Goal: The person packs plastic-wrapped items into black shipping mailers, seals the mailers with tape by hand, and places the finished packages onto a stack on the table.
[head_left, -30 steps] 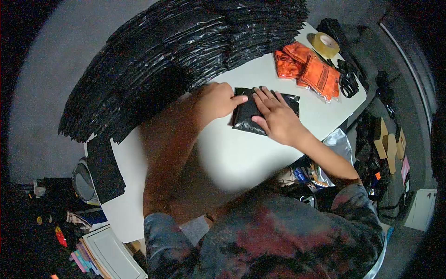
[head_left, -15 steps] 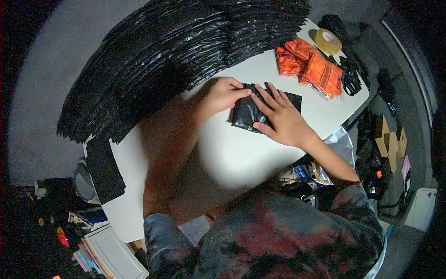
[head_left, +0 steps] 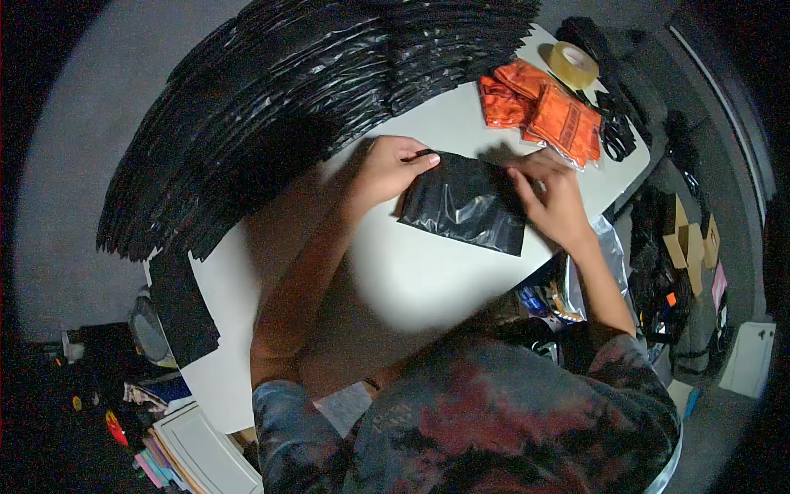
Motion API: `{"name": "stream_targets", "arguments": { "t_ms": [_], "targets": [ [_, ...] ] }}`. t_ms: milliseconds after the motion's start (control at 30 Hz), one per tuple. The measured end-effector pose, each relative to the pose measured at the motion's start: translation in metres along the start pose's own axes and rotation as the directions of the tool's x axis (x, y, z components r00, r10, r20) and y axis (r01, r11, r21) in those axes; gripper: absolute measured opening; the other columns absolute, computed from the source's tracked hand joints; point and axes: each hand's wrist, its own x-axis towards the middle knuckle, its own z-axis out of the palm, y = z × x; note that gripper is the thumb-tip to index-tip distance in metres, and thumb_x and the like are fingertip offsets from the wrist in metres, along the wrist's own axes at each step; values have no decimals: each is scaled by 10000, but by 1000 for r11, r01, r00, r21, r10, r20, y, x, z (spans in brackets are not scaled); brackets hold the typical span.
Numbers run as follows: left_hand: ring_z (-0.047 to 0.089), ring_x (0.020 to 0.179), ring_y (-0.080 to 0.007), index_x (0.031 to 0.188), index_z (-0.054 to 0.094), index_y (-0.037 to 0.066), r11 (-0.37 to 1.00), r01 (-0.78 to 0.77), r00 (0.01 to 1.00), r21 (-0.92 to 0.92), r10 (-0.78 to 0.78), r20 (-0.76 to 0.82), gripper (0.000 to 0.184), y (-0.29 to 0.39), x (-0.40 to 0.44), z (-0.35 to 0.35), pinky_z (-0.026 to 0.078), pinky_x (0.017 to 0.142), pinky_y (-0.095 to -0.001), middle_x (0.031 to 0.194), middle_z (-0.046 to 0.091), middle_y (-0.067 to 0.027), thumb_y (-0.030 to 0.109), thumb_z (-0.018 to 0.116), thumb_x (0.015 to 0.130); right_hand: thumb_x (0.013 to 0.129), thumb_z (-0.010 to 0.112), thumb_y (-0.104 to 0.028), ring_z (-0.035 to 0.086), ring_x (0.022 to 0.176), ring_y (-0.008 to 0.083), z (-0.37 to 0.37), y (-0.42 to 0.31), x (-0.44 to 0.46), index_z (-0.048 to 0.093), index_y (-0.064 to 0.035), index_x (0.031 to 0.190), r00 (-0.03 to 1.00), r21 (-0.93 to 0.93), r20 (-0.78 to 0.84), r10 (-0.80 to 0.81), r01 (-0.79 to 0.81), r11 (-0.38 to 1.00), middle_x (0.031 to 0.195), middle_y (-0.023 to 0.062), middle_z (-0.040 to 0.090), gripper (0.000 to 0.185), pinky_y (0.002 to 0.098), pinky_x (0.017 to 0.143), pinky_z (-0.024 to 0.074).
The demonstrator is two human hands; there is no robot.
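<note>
A flat black plastic bag (head_left: 462, 202) lies on the white table in front of me, its glossy surface creased. My left hand (head_left: 393, 171) pinches its upper left corner between thumb and fingers. At the bag's upper right corner is my right hand (head_left: 553, 196), thumb towards the bag. Its fingers are smeared by motion, so their grip on the corner is unclear. Beyond both hands, a long fanned stack of black plastic bags (head_left: 271, 123) curves along the far side of the table.
Orange items in clear packets (head_left: 564, 119) lie at the far right, near a tape roll (head_left: 573, 66) and black scissors (head_left: 615, 142). A black flat piece (head_left: 183, 309) rests on the table's left edge. Open cardboard boxes (head_left: 690, 247) stand off to the right.
My right hand has lifted from lying flat on the bag and moved right to its upper right corner. The bag's lower right part is now uncovered. My left hand stays at its corner.
</note>
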Motion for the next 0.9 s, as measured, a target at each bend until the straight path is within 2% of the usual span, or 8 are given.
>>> {"name": "stream_targets", "arguments": {
  "t_ms": [133,233,333,400,533,700,767,900],
  "targets": [
    [693,846,-140,1104,670,-70,986,3,997,166,11,-83,256,18,-5,8,549,773,-288,938,757,-128,127,737,956,907,686,-153,690,870,417,0,2,-3,758,12,997,997,-105,54,48,-42,994,950,249,721,201,471,825,548],
    [705,815,-129,1060,688,-50,1000,22,994,-20,-24,-110,242,18,-8,12,540,734,-266,935,768,-144,127,775,919,883,663,-89,684,780,432,-29,9,-11,746,36,944,971,-139,19,240,-235,962,868,285,691,162,467,757,558],
    [689,805,-108,1118,659,-36,976,-100,984,-195,69,-163,247,13,-5,14,532,725,-245,929,758,-110,80,758,925,916,657,-17,688,657,209,-33,28,-27,725,65,981,938,-175,150,312,-285,942,807,166,734,125,346,635,540],
    [684,810,-102,1120,662,-35,978,-111,979,-179,78,-186,242,12,-3,14,530,728,-243,929,758,-104,78,754,927,919,659,27,639,632,119,-24,29,-35,702,56,977,932,283,158,326,-359,889,771,72,700,77,284,588,513],
    [666,850,-92,1146,671,-30,973,-124,978,-197,87,-189,234,13,-3,13,521,774,-235,947,751,-83,81,730,948,915,719,-35,618,603,79,-19,13,-35,716,44,969,902,523,208,379,-430,736,764,59,699,96,240,539,496],
    [653,893,-94,1184,663,-28,981,2,984,-193,-35,-172,236,32,-12,11,513,831,-237,997,739,-67,101,687,987,946,718,-93,571,515,77,-11,27,-34,723,45,987,836,522,321,445,-548,654,685,46,670,143,236,457,455],
    [590,816,-46,1289,630,75,971,-9,993,-238,-19,-116,286,17,-8,12,411,645,-216,1065,727,1,218,614,1041,957,711,-109,557,491,74,-8,35,-35,726,45,995,824,535,364,434,-567,627,657,43,658,159,234,432,440],
    [596,828,-44,1310,607,77,954,-28,997,-298,7,-71,294,8,-5,15,416,636,-219,1078,721,2,204,606,1045,936,620,-23,524,436,66,0,38,-32,678,22,806,881,580,286,378,-473,664,598,58,640,149,218,401,411]
  ]
}}
